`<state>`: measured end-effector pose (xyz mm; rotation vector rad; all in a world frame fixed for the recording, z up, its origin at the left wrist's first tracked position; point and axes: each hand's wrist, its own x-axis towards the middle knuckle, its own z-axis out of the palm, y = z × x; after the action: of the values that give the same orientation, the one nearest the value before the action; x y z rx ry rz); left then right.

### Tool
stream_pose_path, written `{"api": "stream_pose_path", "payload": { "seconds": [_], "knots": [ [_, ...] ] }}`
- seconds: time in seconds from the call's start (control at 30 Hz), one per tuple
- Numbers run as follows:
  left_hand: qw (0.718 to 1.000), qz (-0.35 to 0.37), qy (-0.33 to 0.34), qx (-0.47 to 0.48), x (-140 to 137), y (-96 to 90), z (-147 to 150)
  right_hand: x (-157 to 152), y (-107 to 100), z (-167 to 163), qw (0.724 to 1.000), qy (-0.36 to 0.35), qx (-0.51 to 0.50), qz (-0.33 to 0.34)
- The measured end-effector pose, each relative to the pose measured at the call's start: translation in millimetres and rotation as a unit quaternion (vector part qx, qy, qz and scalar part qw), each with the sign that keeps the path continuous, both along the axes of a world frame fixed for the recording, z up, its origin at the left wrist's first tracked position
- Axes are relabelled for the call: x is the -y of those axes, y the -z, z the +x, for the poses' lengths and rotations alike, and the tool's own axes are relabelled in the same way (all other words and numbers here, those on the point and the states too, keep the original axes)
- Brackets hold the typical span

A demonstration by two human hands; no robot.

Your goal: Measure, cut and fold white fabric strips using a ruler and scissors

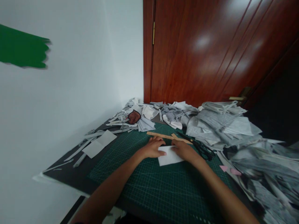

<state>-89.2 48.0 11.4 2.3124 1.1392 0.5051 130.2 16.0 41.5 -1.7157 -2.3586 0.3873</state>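
A small white rectangular sheet [169, 157] lies on the green cutting mat [144, 177]; whether it is paper or cloth I cannot tell. My left hand [153, 147] is at its left edge, thumb on the sheet and fingers curled beyond its top edge. At the sheet's upper right is my right hand [183, 149], its fingers bent down onto that corner and partly hidden. Just beyond both hands lies a wooden ruler [160, 135], with another tan strip [184, 140] crossing near it. Black-handled scissors [204, 151] rest to the right of my right hand.
Piles of grey and white cloth [221, 124] line the back and right of the table. A brown piece with dark edging [134, 117] sits among scraps at the back left. A pale sheet [99, 144] lies left of the mat. Behind stand a wall and a wooden door [187, 62].
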Motion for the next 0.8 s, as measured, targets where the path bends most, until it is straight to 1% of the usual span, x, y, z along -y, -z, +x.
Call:
{"api": "stream_pose_path", "payload": {
  "seconds": [0.1,0.17,0.23,0.27,0.3,0.37,0.43,0.5,0.57,0.6,0.63,0.73,0.8],
  "knots": [
    [0.994,-0.064,-0.031,0.078,1,4.2,10,2,-13,5,0.999,0.021,-0.032,0.031],
    [0.981,-0.120,-0.060,0.139,3,8.8,20,6,-18,0,0.994,0.047,-0.048,0.081],
    [0.959,-0.187,-0.078,0.198,9,13.1,31,13,-19,-10,0.985,0.057,-0.064,0.149],
    [0.945,-0.221,-0.084,0.228,13,14.8,36,16,-18,-17,0.982,0.047,-0.071,0.170],
    [0.929,-0.252,-0.089,0.258,16,16.0,40,18,-16,-23,0.981,0.029,-0.077,0.176],
    [0.894,-0.298,-0.102,0.319,21,16.7,47,21,-12,-34,0.983,-0.007,-0.084,0.160],
    [0.860,-0.328,-0.115,0.374,22,14.8,50,22,-12,-39,0.985,-0.036,-0.083,0.145],
    [0.828,-0.351,-0.122,0.419,20,10.7,48,22,-15,-38,0.984,-0.082,-0.073,0.143],
    [0.801,-0.371,-0.125,0.452,15,5.8,42,22,-20,-33,0.980,-0.127,-0.047,0.147],
    [0.791,-0.379,-0.125,0.464,12,3.6,39,22,-23,-31,0.978,-0.134,-0.029,0.156],
    [0.782,-0.387,-0.126,0.472,9,1.6,36,21,-24,-29,0.977,-0.126,-0.009,0.171],
    [0.767,-0.396,-0.129,0.488,4,-2.1,28,21,-26,-27,0.971,-0.071,0.033,0.226],
    [0.759,-0.412,-0.122,0.489,3,-2.9,25,20,-24,-29,0.969,-0.063,0.050,0.233]
  ]
}}
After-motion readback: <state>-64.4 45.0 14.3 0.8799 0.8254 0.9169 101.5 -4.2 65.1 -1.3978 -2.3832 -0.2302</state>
